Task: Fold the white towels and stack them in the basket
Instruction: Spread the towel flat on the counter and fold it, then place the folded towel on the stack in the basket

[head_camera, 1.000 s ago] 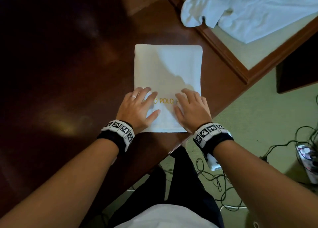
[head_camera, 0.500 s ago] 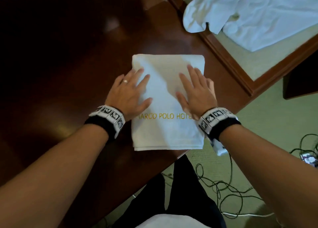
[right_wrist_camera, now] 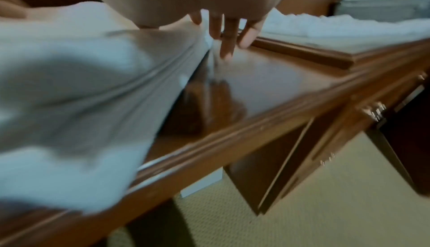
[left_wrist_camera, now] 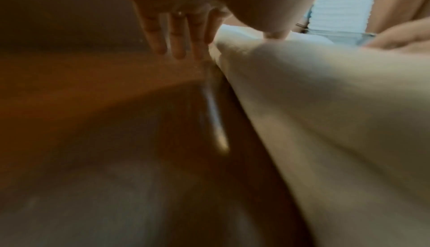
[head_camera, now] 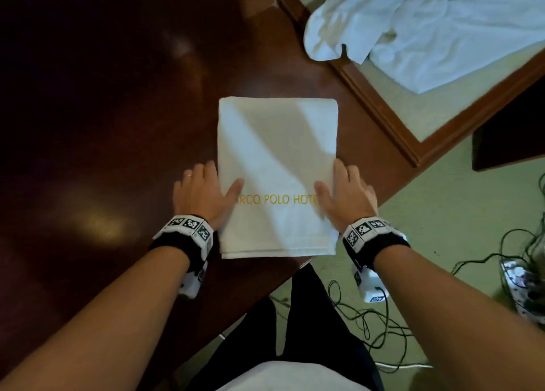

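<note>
My left hand and right hand have shifted from atop the folded white terry towel to its side edges near the bench's front edge; each grip spread, thumbs on top; ready for lifting.

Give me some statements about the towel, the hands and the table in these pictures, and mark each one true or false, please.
1. The folded towel lies on the dark wooden table. True.
2. The towel bears blue lettering. False: the lettering is gold.
3. The left hand is at the towel's left edge and the right hand at its right edge, each with the thumb on top. True.
4. The towel is already in a basket. False: it is on the table, and no basket is clearly visible.
5. More white cloth lies unfolded at the upper right. True.
</note>
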The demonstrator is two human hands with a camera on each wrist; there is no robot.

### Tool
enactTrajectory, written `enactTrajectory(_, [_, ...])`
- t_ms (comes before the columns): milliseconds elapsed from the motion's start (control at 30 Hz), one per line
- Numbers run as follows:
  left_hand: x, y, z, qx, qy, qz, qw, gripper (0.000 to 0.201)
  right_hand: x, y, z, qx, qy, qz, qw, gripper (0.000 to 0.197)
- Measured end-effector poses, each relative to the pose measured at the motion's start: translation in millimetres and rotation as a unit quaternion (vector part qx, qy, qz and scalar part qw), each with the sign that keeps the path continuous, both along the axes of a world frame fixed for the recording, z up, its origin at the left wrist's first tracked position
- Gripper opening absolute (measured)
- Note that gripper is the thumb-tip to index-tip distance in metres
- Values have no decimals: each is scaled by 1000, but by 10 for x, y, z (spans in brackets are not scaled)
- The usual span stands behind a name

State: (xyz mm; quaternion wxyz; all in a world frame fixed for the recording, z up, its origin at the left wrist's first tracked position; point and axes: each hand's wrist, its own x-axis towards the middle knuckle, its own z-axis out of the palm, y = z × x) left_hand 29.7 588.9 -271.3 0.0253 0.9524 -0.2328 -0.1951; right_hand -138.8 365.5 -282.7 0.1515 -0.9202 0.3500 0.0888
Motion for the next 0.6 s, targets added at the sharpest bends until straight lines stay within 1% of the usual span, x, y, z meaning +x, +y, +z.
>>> enactTrajectory(67, [-196,56,44,5,64,45,997,69,-84,176,20,70,16,-73,995,59])
enactTrajectory(167, [-393,110,31,-57,131,132,981,63,-116,360,24,145,9,-163,976,63])
enactTrajectory(233, [-452,103,24,-119,165,193,960,60,-135,398,30,207,-11,-215,954,67])
enactTrajectory(300, [-478,63,74,-150,196,220,944,65,-178,398,59,273,-23,-257,927,63])
enactTrajectory(367, [-495,2,147,-165,224,208,938,74,-230,386,94,308,-24,-263,914,56])
enactTrajectory(433, [-499,-91,244,-178,234,186,938,77,-235,343,190,307,-35,-266,913,50])
enactTrajectory(533, [-546,-295,478,-198,220,152,943,76,-249,166,473,295,-68,-291,908,48])
enactTrajectory(600, [-578,-501,676,-218,199,125,947,75,-295,4,703,283,-80,-290,911,47])
